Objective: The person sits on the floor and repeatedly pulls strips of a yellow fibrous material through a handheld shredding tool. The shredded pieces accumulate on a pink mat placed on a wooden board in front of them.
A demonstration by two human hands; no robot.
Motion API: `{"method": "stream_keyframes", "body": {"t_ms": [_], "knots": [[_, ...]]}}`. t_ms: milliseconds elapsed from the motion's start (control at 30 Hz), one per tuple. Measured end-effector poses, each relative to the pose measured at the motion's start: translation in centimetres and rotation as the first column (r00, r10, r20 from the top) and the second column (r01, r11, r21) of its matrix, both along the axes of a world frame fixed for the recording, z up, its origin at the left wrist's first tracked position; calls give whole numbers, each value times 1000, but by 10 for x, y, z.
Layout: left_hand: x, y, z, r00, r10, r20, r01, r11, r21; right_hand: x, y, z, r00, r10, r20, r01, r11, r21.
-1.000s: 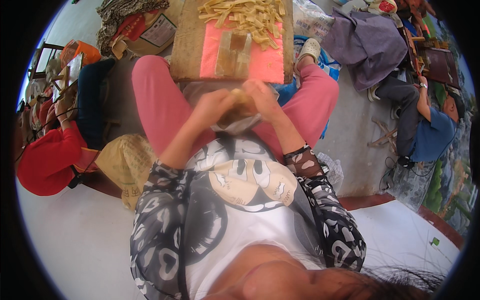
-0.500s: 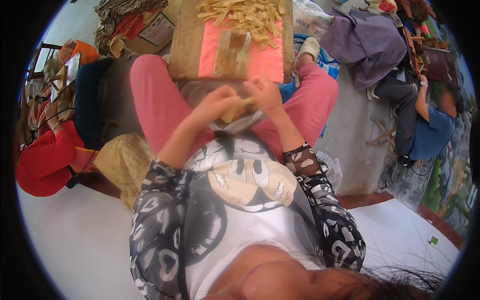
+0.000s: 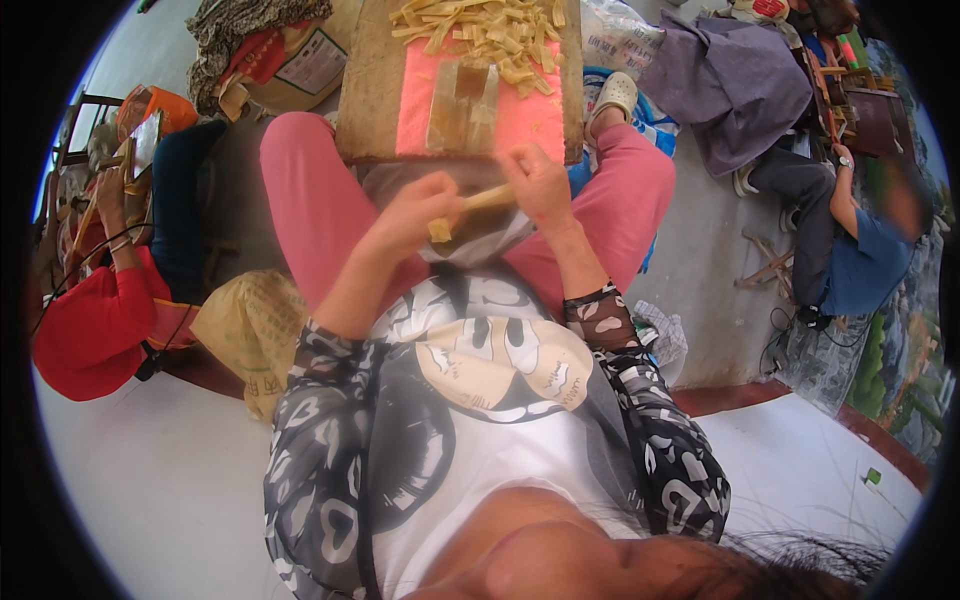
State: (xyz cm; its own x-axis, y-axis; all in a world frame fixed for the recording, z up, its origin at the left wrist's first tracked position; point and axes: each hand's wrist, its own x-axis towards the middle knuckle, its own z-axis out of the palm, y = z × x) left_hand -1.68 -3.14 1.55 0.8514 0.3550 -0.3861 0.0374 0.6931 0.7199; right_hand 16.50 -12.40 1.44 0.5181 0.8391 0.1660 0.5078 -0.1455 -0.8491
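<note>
Between my two hands, above my lap, stretches a pale yellow flat strip [image 3: 486,199] that looks like dried plant material. My left hand [image 3: 424,208] is closed round one end, and a short folded piece hangs below its fingers. The other end is pinched in my right hand [image 3: 538,185], close to the board's front edge. Beyond my hands, a wooden board [image 3: 370,110] carries a pink cloth [image 3: 545,118]. A clear brownish block [image 3: 463,106] lies on the cloth, with a heap of similar yellow strips [image 3: 500,40] behind it.
A yellow woven sack [image 3: 250,325] stands by my left leg. At the left sits a person in red [image 3: 95,325]; at the right, one in blue [image 3: 865,265], near a purple-grey cloth [image 3: 730,85]. A full sack [image 3: 295,65] stands beyond my left knee.
My hands have drawn slightly apart, and the strip, bunched between them before, is now stretched out. The person in red at the left has raised a hand.
</note>
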Motion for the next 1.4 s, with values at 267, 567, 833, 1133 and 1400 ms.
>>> {"method": "stream_keyframes", "body": {"t_ms": [267,567,833,1133,1400], "knots": [[12,38,22,987,118,-107,91,135,987,30,7,17,939,275,-204,-314,929,-194],[38,63,3,969,248,-25,105,-315,943,19,39,-10,950,85,301,-112,991,73],[34,55,5,894,359,-268,353,-195,915,22,39,-17,902,65,426,37,973,-227],[13,5,17,960,265,87,-65,-89,994,-4,11,14,580,249,-776,-423,906,-26],[4,15,27,913,397,95,59,-359,931,9,1,6,434,249,-866,-565,824,-46]]}}
